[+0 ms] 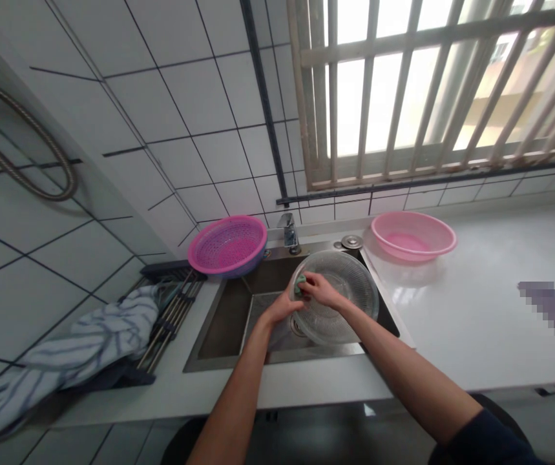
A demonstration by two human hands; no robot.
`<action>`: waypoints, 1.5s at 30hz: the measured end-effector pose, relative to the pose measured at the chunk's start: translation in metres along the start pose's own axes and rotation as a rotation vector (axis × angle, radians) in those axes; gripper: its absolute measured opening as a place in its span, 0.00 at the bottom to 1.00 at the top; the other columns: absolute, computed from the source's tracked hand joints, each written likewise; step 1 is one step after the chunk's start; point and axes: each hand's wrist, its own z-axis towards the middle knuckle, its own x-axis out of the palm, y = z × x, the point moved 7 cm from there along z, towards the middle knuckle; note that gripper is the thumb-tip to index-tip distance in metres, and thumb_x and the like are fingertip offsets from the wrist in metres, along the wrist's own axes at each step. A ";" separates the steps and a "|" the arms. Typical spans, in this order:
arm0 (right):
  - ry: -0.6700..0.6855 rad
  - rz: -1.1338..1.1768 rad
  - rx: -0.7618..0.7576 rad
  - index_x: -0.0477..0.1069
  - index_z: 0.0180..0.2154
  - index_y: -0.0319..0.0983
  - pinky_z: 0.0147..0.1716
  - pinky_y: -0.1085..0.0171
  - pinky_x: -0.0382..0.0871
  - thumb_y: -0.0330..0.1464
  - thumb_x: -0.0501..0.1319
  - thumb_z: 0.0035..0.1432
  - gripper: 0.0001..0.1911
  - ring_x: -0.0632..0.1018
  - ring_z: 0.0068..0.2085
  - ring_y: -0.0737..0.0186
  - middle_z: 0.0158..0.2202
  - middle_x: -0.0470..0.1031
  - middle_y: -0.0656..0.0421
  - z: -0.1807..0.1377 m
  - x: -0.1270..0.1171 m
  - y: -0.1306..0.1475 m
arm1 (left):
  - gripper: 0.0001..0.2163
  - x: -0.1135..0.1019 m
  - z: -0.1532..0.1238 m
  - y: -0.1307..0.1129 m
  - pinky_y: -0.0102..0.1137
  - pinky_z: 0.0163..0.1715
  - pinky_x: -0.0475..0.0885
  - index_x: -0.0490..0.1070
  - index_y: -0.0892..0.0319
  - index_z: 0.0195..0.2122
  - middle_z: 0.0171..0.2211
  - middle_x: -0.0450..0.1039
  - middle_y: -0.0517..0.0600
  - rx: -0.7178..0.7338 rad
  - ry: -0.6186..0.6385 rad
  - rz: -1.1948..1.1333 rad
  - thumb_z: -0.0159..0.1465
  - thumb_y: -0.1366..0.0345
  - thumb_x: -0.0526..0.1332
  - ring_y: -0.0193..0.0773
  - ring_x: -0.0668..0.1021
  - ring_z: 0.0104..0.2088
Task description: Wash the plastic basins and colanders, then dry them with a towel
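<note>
A clear ribbed basin (340,323) is over the right part of the steel sink (216,329), its open side towards me. My left hand (281,306) is closed on the basin's left rim. In my right hand (322,289) is a small green scrubbing cloth or sponge (299,284), pressed against the inside of the basin near that same rim. My fingers partly hide the green piece, so its exact kind is unclear. Behind the basin stands the faucet (289,231).
A pink-and-blue colander set (229,248) rests at the sink's back left corner. On the counter (471,310) to the right sits a pink basin (413,237). A striped towel (107,329) lies over a rolled metal rack (170,323) at left. Beside the faucet is a drain strainer (351,242).
</note>
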 end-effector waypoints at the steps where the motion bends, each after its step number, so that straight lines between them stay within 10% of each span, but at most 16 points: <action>1: 0.108 -0.013 0.011 0.71 0.30 0.40 0.30 0.66 0.62 0.42 0.65 0.57 0.12 0.66 0.28 0.65 0.27 0.69 0.63 -0.003 0.013 0.000 | 0.36 -0.002 0.000 0.000 0.47 0.59 0.72 0.70 0.58 0.62 0.57 0.77 0.56 -0.004 -0.009 0.035 0.48 0.72 0.68 0.52 0.78 0.54; 5: 0.142 -0.024 -0.008 0.71 0.31 0.40 0.29 0.66 0.60 0.43 0.63 0.59 0.13 0.66 0.29 0.64 0.28 0.69 0.62 -0.006 0.021 0.004 | 0.36 -0.006 0.000 0.000 0.48 0.62 0.69 0.71 0.60 0.62 0.57 0.77 0.57 -0.022 -0.035 0.079 0.47 0.71 0.67 0.55 0.76 0.57; 13: -0.700 -0.105 -0.009 0.71 0.33 0.41 0.34 0.66 0.62 0.48 0.60 0.60 0.17 0.68 0.32 0.60 0.31 0.73 0.61 -0.011 -0.069 -0.002 | 0.48 0.006 -0.002 0.001 0.50 0.53 0.76 0.56 0.47 0.73 0.73 0.55 0.61 -0.026 0.080 -0.096 0.51 0.70 0.71 0.54 0.79 0.53; 16: -0.605 -0.091 -0.039 0.71 0.33 0.41 0.34 0.66 0.62 0.47 0.61 0.60 0.15 0.68 0.32 0.61 0.31 0.72 0.61 -0.007 -0.059 0.001 | 0.50 0.007 -0.002 0.001 0.49 0.53 0.76 0.54 0.47 0.74 0.74 0.55 0.61 -0.035 0.070 -0.101 0.50 0.70 0.71 0.55 0.79 0.54; 23: 0.113 -0.012 0.007 0.72 0.32 0.40 0.30 0.66 0.60 0.43 0.64 0.58 0.13 0.66 0.30 0.64 0.28 0.69 0.63 -0.004 0.020 0.008 | 0.38 -0.004 -0.001 -0.002 0.49 0.66 0.64 0.68 0.60 0.64 0.61 0.74 0.57 -0.003 -0.032 0.087 0.48 0.73 0.66 0.55 0.74 0.60; 31: -0.570 -0.015 0.024 0.70 0.33 0.41 0.32 0.66 0.63 0.50 0.63 0.57 0.19 0.68 0.32 0.61 0.30 0.72 0.62 -0.006 -0.058 -0.005 | 0.47 0.007 0.000 -0.002 0.49 0.62 0.70 0.56 0.51 0.73 0.73 0.58 0.58 0.013 0.070 -0.065 0.50 0.72 0.69 0.57 0.70 0.65; 34: -0.455 0.011 0.014 0.70 0.33 0.41 0.32 0.66 0.63 0.49 0.64 0.57 0.18 0.68 0.32 0.62 0.30 0.71 0.62 -0.004 -0.052 -0.002 | 0.48 0.007 0.000 -0.001 0.49 0.62 0.69 0.55 0.51 0.73 0.71 0.61 0.59 0.010 0.073 -0.012 0.51 0.71 0.70 0.56 0.72 0.64; 40: 0.214 -0.044 0.080 0.72 0.32 0.39 0.30 0.66 0.60 0.46 0.67 0.56 0.17 0.66 0.29 0.65 0.28 0.69 0.62 -0.006 0.015 -0.002 | 0.41 -0.003 0.000 -0.003 0.49 0.69 0.60 0.63 0.61 0.68 0.65 0.70 0.59 0.063 0.007 0.166 0.50 0.73 0.65 0.55 0.71 0.64; 45: -0.244 -0.127 0.016 0.71 0.32 0.40 0.31 0.65 0.61 0.46 0.62 0.59 0.15 0.67 0.31 0.62 0.29 0.71 0.61 -0.001 -0.028 -0.003 | 0.45 -0.002 -0.001 -0.009 0.49 0.68 0.61 0.60 0.56 0.71 0.68 0.66 0.57 0.103 0.000 0.083 0.50 0.73 0.69 0.56 0.70 0.65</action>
